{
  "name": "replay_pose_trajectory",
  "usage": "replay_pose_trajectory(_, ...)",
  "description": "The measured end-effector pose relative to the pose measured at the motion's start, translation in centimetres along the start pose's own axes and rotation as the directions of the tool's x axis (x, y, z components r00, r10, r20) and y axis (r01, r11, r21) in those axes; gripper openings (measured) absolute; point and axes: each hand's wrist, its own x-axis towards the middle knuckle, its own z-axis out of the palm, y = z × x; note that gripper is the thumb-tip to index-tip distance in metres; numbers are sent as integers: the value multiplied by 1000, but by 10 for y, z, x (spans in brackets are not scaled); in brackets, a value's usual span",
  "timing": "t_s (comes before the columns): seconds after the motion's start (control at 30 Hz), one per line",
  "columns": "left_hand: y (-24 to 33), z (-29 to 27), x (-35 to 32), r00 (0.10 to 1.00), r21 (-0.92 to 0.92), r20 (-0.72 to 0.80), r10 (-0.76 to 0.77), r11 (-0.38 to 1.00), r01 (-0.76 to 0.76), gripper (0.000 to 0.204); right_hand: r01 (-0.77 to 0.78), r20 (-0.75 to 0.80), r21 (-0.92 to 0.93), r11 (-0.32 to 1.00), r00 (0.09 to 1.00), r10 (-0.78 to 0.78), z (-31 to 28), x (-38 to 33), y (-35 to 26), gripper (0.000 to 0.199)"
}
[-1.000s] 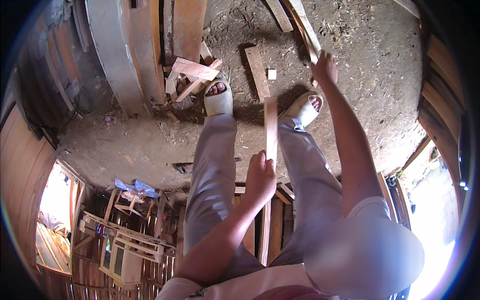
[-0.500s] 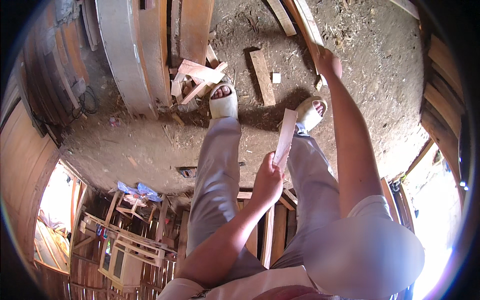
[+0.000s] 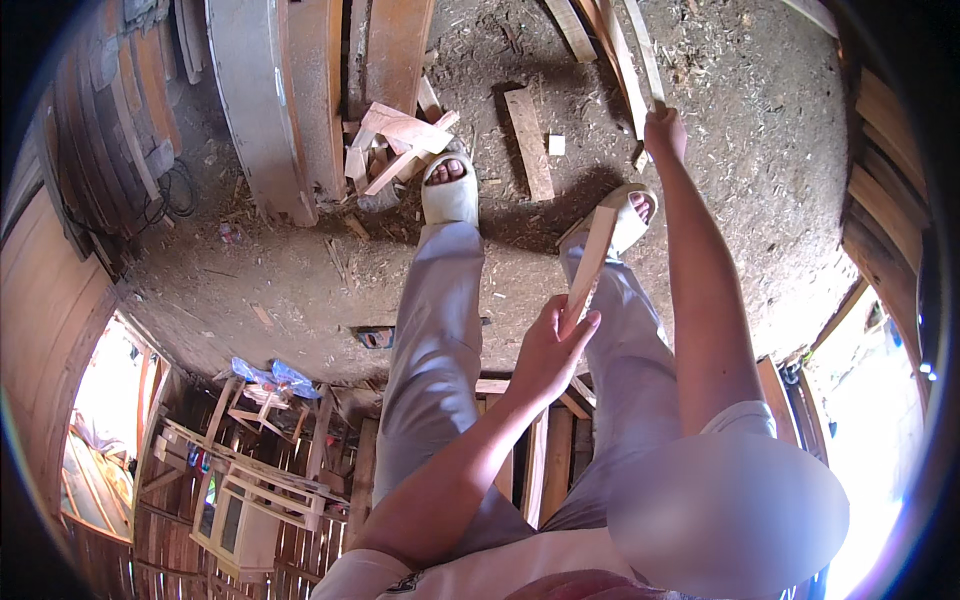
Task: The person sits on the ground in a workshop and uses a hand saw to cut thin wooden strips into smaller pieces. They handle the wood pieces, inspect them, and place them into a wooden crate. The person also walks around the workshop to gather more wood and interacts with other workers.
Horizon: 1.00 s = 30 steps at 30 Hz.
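Observation:
My left hand (image 3: 552,350) is closed round the lower end of a short wooden board (image 3: 592,262), its fingers on one side and the thumb on the other. The board tilts up in front of my right shin. Farther out, my right arm is stretched forward, and my right hand (image 3: 666,134) grips the near end of a long thin wooden strip (image 3: 646,52). Its far end runs out of the picture's top. Just left of that strip lies a longer wooden plank (image 3: 618,62), apart from it at my hand.
Scrap wood (image 3: 405,128) is heaped by my left sandal (image 3: 450,195). A flat board (image 3: 529,145) and a small wooden block (image 3: 556,145) lie on the dirt floor (image 3: 760,150). Large panels (image 3: 262,100) stand at the left; a wooden cabinet (image 3: 235,520) is behind.
My right hand has moved slightly right, and the thin strip now shows separate from the plank beside it. In my left hand the short board has turned, its upper end shifting right.

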Motion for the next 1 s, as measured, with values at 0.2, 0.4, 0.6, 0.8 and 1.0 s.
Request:
replay_pose_trajectory(0.2, -19, -1, 2, 996, -58, 59, -65, 996, 68, 37, -30, 54, 27, 999, 998, 29, -56, -68, 35, 46)
replay_pose_trajectory(0.4, -8, -24, -11, 976, -44, 170, -137, 988, 146, 34, -128, 246, -80, 989, 959, 144, -83, -203, 243, 41)
replay_pose_trajectory(0.6, -56, -47, 4, 999, 28, 16, -37, 999, 36, 31, -228, 175, -178, 957, 950, 259, -130, -421, 284, 29)
replay_pose_trajectory(0.8, -82, -64, -3, 999, 141, 36, 8, 990, -13, 35, -405, 239, -149, 902, 871, 430, -99, -476, 195, 35)
replay_pose_trajectory(1.0, -104, -77, -20, 997, 312, 30, 73, 947, -79, 43, -250, 253, 48, 967, 940, 231, -27, -429, 124, 33)
